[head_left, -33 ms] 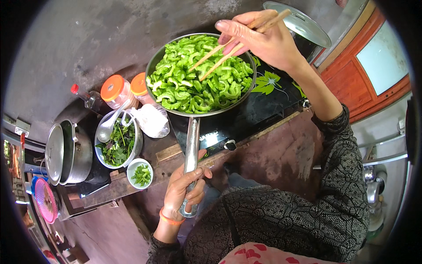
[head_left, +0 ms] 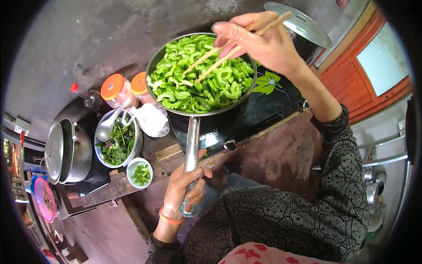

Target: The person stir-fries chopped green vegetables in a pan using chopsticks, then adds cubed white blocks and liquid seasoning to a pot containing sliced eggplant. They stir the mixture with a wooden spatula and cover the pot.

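Grey wall (head_left: 110, 39) stands behind your worktop (head_left: 151, 145), with the black cooktop (head_left: 246, 125) in front of you. Compared with the earlier frame, your right hand (head_left: 261, 46) has shifted slightly left, carrying the chopsticks (head_left: 213, 67) with it; their spread tips now lie further left over the slices (head_left: 184, 92). Your left hand (head_left: 179, 187) keeps the same grasp, fingers wrapped around the handle (head_left: 192, 145) near its end, and the pan (head_left: 206, 114) keeps its position over the cooktop. Your right hand grasps both chopsticks toward their upper ends. Containers: the pan is filled with curved green slices; the bowl (head_left: 139, 143), left of the handle, holds leaves (head_left: 121, 143) and a white spoon (head_left: 104, 132); the small bowl (head_left: 141, 185) beside it holds chopped greens (head_left: 141, 174). Two orange-lidded jars (head_left: 113, 86) stand beside the pan, behind a white bag (head_left: 151, 121). A pot (head_left: 82, 154) stands farther left, its lid (head_left: 53, 154) tipped on edge against it. The pan partly hides one jar; the bag's contents cannot be made out. Contact between tips and slices is hard to confirm, and the pan's underside is hidden.
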Motion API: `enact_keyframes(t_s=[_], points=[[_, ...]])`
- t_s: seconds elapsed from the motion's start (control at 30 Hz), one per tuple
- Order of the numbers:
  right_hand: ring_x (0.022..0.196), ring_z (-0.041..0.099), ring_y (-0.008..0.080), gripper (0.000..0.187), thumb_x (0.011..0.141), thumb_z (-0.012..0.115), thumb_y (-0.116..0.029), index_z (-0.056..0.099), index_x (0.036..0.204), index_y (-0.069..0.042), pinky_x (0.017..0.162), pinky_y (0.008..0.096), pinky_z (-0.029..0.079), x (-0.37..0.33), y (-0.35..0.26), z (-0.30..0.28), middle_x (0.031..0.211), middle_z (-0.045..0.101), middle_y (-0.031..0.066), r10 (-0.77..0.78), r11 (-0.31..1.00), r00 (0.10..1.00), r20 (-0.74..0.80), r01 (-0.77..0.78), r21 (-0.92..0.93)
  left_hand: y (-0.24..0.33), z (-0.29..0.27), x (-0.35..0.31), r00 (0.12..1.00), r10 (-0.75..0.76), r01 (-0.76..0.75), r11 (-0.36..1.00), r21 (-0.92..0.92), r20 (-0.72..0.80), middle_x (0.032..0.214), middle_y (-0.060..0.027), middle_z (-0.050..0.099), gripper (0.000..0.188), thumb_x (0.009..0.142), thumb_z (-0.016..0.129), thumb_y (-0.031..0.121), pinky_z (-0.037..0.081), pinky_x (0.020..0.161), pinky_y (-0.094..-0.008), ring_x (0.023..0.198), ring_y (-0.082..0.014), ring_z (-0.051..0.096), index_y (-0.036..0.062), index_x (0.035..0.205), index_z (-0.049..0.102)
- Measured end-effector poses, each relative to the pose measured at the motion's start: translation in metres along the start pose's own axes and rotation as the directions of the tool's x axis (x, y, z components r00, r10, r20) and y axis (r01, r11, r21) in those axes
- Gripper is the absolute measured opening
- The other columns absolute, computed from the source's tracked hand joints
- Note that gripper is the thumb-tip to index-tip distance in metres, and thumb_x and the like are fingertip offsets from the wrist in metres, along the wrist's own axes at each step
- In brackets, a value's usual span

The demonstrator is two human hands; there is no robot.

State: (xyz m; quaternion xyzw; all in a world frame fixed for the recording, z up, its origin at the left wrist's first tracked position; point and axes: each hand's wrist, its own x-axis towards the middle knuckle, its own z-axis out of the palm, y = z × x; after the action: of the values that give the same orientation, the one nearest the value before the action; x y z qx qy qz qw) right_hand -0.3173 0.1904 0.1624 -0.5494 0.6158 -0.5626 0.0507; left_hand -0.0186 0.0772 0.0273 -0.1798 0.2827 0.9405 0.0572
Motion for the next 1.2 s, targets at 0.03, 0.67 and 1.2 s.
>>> enact_keyframes(t_s=[0.03,0.67,1.2], points=[[0.070,0.073,0.0128,0.032,0.095,0.073,-0.030,0.077,0.090,0.002,0.059,0.0237,0.059,-0.002,-0.001,0.010,0.077,0.074,0.0100,0.038,0.997,0.999,0.031,-0.040,0.060,0.000,0.000,0.000,1.000,0.001,-0.001,1.000,0.001,0.001,0.101,-0.0151,0.060,0.057,0.103,0.048,0.007,0.028,0.037,-0.0193,0.045,-0.0040,0.036,-0.0002,0.155,0.028],[0.074,0.072,0.0214,0.011,0.093,0.071,-0.011,0.076,0.089,-0.001,0.065,0.0312,0.057,-0.045,0.080,0.023,0.085,0.074,0.0125,-0.202,0.911,0.970,0.138,0.238,-0.338,0.005,0.000,0.004,0.999,0.004,-0.004,1.000,0.005,-0.034,0.097,-0.0104,0.064,0.065,0.097,0.057,0.006,0.028,0.035,-0.0192,0.044,-0.0039,0.036,-0.0027,0.154,0.028],[0.076,0.075,0.0209,0.046,0.101,0.064,-0.037,0.075,0.093,0.007,0.069,0.0294,0.062,0.000,0.008,-0.017,0.083,0.074,0.0143,0.121,0.992,0.974,-0.191,-0.123,0.003,0.199,-0.168,0.081,0.474,0.843,0.320,-0.434,0.842,0.254,0.095,-0.0186,0.073,0.027,0.083,0.070,0.014,0.056,0.075,-0.0432,0.076,-0.0310,0.071,0.0061,0.108,0.076]])
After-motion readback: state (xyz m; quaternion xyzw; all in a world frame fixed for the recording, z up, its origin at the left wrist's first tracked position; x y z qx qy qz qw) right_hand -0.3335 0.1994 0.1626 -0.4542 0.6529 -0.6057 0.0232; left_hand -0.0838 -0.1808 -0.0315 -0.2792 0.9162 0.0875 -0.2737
